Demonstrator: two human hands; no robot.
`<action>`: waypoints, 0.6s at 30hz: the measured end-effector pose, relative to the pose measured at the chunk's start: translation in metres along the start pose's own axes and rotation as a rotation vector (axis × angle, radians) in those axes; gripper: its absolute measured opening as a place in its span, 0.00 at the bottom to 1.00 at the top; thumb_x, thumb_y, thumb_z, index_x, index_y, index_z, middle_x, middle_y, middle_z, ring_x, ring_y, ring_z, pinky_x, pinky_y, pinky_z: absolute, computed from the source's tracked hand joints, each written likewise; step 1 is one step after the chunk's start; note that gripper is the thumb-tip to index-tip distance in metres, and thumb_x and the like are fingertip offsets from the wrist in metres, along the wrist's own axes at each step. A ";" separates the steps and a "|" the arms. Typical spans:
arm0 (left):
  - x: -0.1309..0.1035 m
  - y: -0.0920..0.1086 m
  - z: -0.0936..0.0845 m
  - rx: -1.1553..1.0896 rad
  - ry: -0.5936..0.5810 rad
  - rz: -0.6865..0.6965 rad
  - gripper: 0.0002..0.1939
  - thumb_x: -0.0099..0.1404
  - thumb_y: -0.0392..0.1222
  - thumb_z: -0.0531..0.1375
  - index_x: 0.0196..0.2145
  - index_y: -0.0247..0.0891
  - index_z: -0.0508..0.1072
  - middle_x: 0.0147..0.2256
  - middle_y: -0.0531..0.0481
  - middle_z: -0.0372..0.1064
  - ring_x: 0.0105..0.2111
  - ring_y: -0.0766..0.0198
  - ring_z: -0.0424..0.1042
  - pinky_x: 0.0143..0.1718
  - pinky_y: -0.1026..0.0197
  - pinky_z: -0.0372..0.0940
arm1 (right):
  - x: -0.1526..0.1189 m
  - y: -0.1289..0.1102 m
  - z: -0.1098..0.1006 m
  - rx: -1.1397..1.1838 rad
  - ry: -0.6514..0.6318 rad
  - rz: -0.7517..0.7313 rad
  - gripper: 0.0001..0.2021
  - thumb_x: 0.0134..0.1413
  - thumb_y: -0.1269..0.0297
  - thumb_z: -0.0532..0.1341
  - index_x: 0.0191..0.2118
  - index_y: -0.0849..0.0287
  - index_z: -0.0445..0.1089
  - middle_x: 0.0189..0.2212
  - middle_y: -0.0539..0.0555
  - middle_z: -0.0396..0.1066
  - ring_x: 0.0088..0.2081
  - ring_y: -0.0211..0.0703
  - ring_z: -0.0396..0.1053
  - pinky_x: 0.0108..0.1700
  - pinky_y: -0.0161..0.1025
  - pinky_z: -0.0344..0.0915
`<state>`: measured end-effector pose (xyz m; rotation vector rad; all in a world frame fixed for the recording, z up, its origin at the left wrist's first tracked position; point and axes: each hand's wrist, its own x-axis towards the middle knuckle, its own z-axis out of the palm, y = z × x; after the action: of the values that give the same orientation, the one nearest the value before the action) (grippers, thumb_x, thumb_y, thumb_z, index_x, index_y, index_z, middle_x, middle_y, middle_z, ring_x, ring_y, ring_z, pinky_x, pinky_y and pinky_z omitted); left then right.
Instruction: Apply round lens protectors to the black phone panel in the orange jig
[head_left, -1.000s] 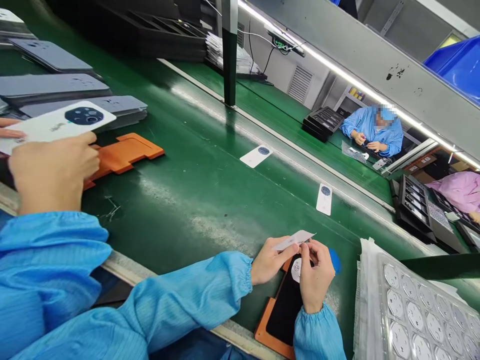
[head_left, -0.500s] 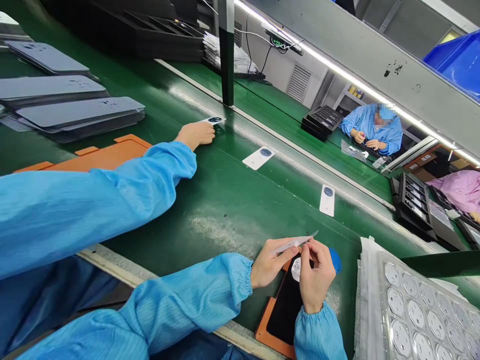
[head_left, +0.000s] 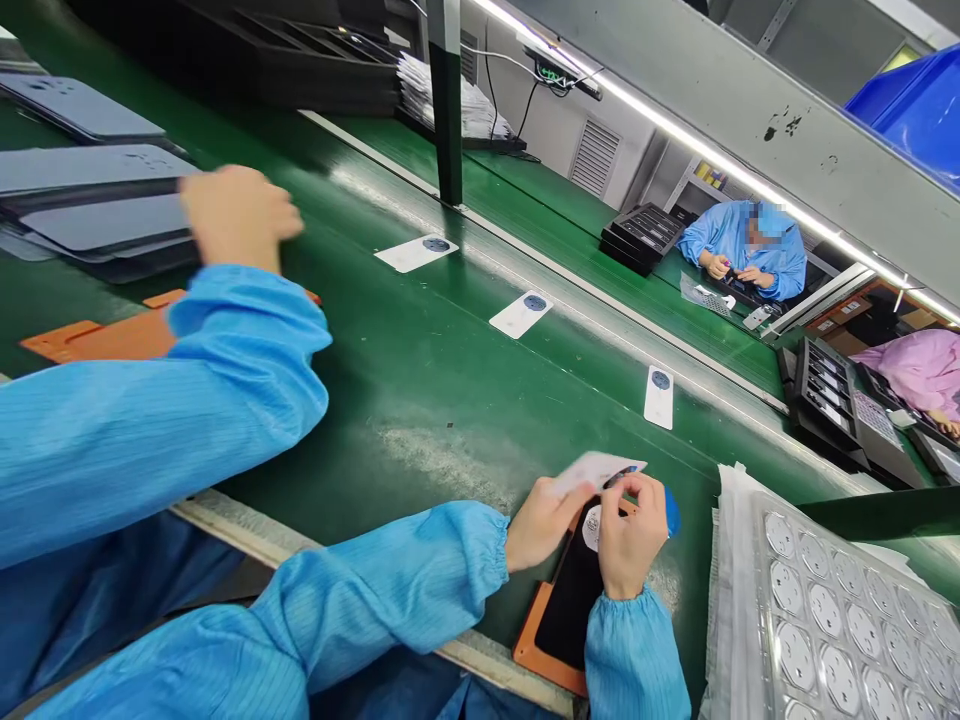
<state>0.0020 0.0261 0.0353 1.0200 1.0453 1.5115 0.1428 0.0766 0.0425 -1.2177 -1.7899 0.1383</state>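
Note:
My left hand [head_left: 541, 524] grips a thin white panel [head_left: 589, 470] by its near edge, tilted above an orange-framed black fixture [head_left: 574, 600]. My right hand [head_left: 634, 530] is pinched at the panel's far end, beside its dark round part; what lies between the fingertips is too small to make out. Below the panel, a round white piece [head_left: 592, 528] shows on the fixture. Partly behind my right hand is a blue disc [head_left: 673, 512].
A co-worker's hand [head_left: 236, 215] is over stacked grey panels [head_left: 112, 222] and an orange fixture [head_left: 112, 335]. Three white panels [head_left: 416, 254] lie along the green bench. At right is a clear tray [head_left: 825, 600] of round white pieces. Other people sit across the bench.
The co-worker's hand has left the farthest white panel and moved left to the grey stacks. The panel in my left hand has turned to show more of its face.

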 end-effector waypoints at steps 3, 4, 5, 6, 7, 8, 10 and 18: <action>0.012 -0.005 -0.008 -0.293 0.159 -0.132 0.29 0.65 0.60 0.59 0.53 0.34 0.72 0.54 0.39 0.70 0.49 0.49 0.75 0.53 0.48 0.70 | 0.011 0.026 -0.024 -0.091 0.035 0.106 0.09 0.56 0.63 0.58 0.26 0.60 0.68 0.26 0.53 0.69 0.27 0.41 0.65 0.33 0.38 0.60; 0.015 -0.005 -0.009 -0.336 0.183 -0.146 0.30 0.64 0.60 0.60 0.53 0.33 0.71 0.55 0.38 0.69 0.48 0.49 0.75 0.53 0.47 0.71 | 0.013 0.030 -0.031 -0.098 0.036 0.126 0.09 0.56 0.63 0.59 0.26 0.60 0.69 0.25 0.52 0.69 0.25 0.40 0.64 0.31 0.37 0.59; 0.015 -0.005 -0.010 -0.333 0.190 -0.150 0.31 0.63 0.60 0.60 0.53 0.33 0.71 0.55 0.38 0.69 0.48 0.50 0.75 0.53 0.47 0.70 | 0.012 0.031 -0.037 -0.093 0.020 0.137 0.10 0.57 0.62 0.60 0.27 0.60 0.70 0.25 0.52 0.70 0.25 0.40 0.64 0.30 0.37 0.59; 0.014 -0.004 -0.009 -0.287 0.180 -0.146 0.30 0.63 0.60 0.60 0.53 0.33 0.72 0.54 0.39 0.70 0.49 0.50 0.75 0.54 0.47 0.69 | 0.010 0.027 -0.039 -0.071 -0.012 0.138 0.10 0.58 0.60 0.60 0.29 0.60 0.71 0.27 0.52 0.71 0.26 0.40 0.66 0.31 0.36 0.61; 0.012 -0.002 -0.006 -0.206 0.156 -0.135 0.29 0.63 0.60 0.60 0.51 0.34 0.74 0.53 0.40 0.72 0.49 0.50 0.74 0.56 0.48 0.69 | 0.007 0.020 -0.039 -0.037 -0.049 0.131 0.10 0.59 0.59 0.60 0.32 0.60 0.72 0.29 0.52 0.72 0.28 0.40 0.68 0.33 0.36 0.63; 0.008 0.001 -0.002 -0.101 0.119 -0.113 0.27 0.64 0.60 0.59 0.50 0.35 0.75 0.51 0.42 0.74 0.50 0.50 0.74 0.56 0.50 0.68 | 0.003 0.011 -0.036 0.003 -0.086 0.118 0.11 0.60 0.57 0.59 0.35 0.61 0.73 0.32 0.54 0.73 0.30 0.40 0.70 0.35 0.36 0.65; -0.002 0.006 0.006 0.116 0.020 -0.028 0.24 0.68 0.57 0.56 0.52 0.38 0.76 0.50 0.45 0.75 0.52 0.51 0.72 0.58 0.53 0.66 | -0.005 -0.008 -0.026 0.062 -0.125 0.088 0.14 0.62 0.56 0.58 0.40 0.62 0.73 0.35 0.56 0.74 0.34 0.41 0.72 0.38 0.36 0.67; -0.021 0.009 0.021 0.333 -0.152 0.233 0.24 0.73 0.47 0.50 0.64 0.41 0.61 0.62 0.50 0.60 0.62 0.58 0.61 0.65 0.59 0.57 | -0.008 -0.026 -0.016 0.048 -0.030 0.049 0.13 0.64 0.61 0.55 0.35 0.62 0.73 0.30 0.53 0.72 0.28 0.37 0.70 0.31 0.33 0.65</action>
<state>0.0230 0.0071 0.0474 1.5103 1.1218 1.4427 0.1377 0.0514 0.0604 -1.2317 -1.7730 0.2280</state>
